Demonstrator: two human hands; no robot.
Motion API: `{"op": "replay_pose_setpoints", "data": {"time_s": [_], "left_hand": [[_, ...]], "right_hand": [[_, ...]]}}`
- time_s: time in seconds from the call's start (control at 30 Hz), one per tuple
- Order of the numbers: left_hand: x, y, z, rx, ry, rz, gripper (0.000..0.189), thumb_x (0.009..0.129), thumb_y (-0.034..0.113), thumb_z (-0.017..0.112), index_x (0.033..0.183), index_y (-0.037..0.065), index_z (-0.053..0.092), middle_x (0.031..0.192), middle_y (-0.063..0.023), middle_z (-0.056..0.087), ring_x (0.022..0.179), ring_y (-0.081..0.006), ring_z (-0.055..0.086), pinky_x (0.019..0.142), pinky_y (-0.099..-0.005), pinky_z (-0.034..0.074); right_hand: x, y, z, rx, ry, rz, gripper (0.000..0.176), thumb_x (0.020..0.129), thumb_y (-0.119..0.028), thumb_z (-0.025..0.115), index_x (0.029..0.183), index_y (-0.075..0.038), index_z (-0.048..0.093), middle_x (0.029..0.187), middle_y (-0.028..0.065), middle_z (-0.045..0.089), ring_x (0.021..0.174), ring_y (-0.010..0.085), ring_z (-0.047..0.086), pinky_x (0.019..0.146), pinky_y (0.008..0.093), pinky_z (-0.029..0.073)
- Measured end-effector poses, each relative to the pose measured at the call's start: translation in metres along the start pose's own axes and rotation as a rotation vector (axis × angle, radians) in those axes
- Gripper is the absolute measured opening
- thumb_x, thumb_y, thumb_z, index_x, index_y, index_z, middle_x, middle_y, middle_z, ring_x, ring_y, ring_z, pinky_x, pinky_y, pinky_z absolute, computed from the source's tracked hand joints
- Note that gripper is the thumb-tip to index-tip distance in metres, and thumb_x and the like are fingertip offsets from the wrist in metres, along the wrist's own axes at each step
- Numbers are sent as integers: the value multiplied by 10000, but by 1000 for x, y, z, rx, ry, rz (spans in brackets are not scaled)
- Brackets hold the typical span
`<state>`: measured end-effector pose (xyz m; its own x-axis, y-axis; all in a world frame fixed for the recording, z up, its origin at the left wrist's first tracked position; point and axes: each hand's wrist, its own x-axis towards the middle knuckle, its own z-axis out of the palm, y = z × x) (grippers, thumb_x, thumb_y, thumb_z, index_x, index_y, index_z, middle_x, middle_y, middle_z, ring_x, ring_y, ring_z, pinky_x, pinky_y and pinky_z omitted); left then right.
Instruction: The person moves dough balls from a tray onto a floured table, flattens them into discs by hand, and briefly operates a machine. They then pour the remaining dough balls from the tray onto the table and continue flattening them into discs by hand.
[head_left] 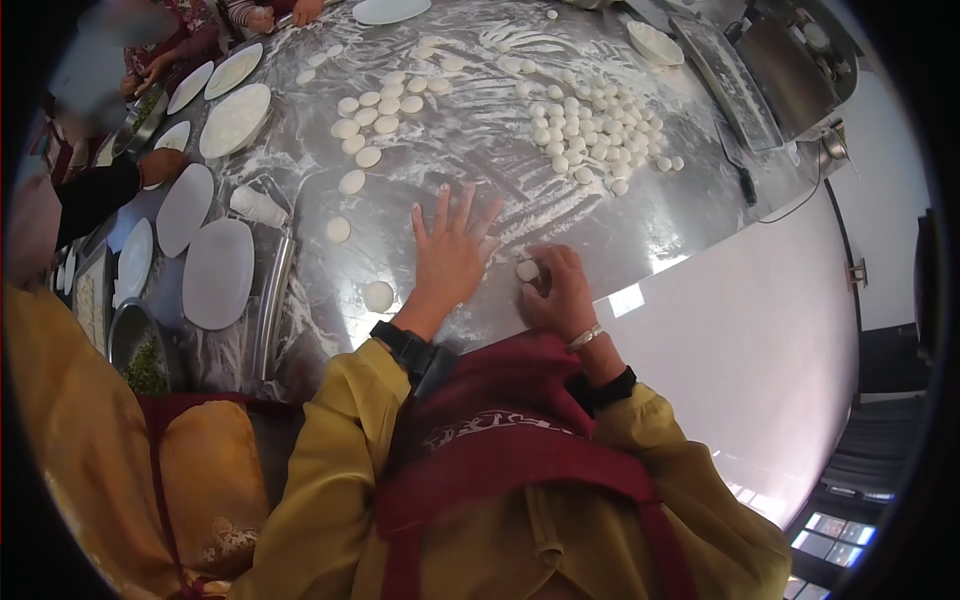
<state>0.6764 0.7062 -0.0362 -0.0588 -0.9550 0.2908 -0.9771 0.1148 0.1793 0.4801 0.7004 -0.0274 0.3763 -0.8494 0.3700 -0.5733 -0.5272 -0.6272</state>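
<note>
My left hand point(450, 250) lies with its fingers spread over the floured metal table point(480, 165), palm down. Close to its right, my right hand point(562, 292) is curled, with a small white dough ball point(527, 270) between thumb and fingers. Left of my left wrist sits a flattened dough piece point(378, 296), and another dough disc point(338, 230) is farther up. Beyond my left hand, several pressed dough rounds point(387, 124) are grouped together. A large heap of small dough balls point(598, 130) lies at the upper right.
White oval plates point(218, 275) stand on the left, beside a steel rolling cylinder point(272, 305) and a bowl of chopped greens point(145, 360). A knife point(745, 180) lies near the right edge. Co-workers' hands point(163, 167) are at the left and far sides. A metal tray point(725, 80) sits upper right.
</note>
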Motion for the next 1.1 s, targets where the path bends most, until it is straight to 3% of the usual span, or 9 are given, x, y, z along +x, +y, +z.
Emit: {"op": "replay_pose_setpoints", "data": {"time_s": [0.2,0.3,0.33,0.53,0.7,0.83,0.93,1.03,1.1], "left_hand": [[-27,-41,-15,106,-70,-146,547,990,400,472,1516,294,362,1593,-106,266,1469,-383,191,1126,-667,127],[-32,-54,-29,74,-33,-208,574,965,371,531,1510,285,373,1595,-125,259,1470,-403,183,1133,-678,96],[-30,-51,-34,48,-1,-210,576,963,365,535,1510,282,374,1594,-126,259,1469,-404,185,1133,-676,102],[9,14,-54,-121,48,-96,563,982,347,483,1526,281,351,1604,-128,231,1477,-400,155,1137,-664,97],[20,33,-2,-72,-49,30,587,950,366,555,1507,298,379,1591,-103,264,1466,-382,203,1134,-658,136],[19,30,3,-50,-88,58,583,947,377,563,1498,306,391,1584,-94,279,1464,-373,213,1133,-654,141],[8,16,-4,-27,-115,1,580,951,386,557,1501,304,389,1579,-96,290,1463,-374,213,1132,-656,134],[-5,-13,-7,35,-127,-81,572,961,394,542,1503,301,386,1573,-107,301,1457,-387,217,1130,-658,133],[-13,-32,-12,69,-114,-112,568,967,396,531,1506,296,383,1569,-117,307,1453,-396,220,1129,-658,137]], "right_hand": [[-2,-14,27,196,-86,75,352,712,-50,694,1050,-66,596,970,165,613,918,384,585,791,460,492],[9,-30,44,231,-77,-119,278,755,-48,681,1024,-66,613,985,145,608,973,360,570,860,460,456],[12,-32,48,228,-44,-206,260,764,-48,677,1017,-66,619,989,139,605,985,354,566,875,460,447],[8,-17,44,148,-51,-114,220,785,-44,658,1004,-51,649,1064,137,595,1011,367,552,896,454,440],[28,30,-9,187,149,313,255,802,-35,593,1055,-37,624,1077,193,587,1028,406,540,912,485,447],[71,96,-33,-265,495,180,403,742,-18,657,1136,-69,590,1132,209,580,1104,396,528,964,487,421],[85,137,-36,-270,332,361,398,717,-1,682,1097,-81,593,1098,202,599,1076,376,562,941,477,445],[73,130,-27,-211,311,253,358,732,-28,668,1078,-70,587,922,154,631,806,335,624,731,417,509],[65,54,-38,50,93,441,323,720,-12,689,1014,-72,568,954,153,631,898,340,623,800,441,494]]}}
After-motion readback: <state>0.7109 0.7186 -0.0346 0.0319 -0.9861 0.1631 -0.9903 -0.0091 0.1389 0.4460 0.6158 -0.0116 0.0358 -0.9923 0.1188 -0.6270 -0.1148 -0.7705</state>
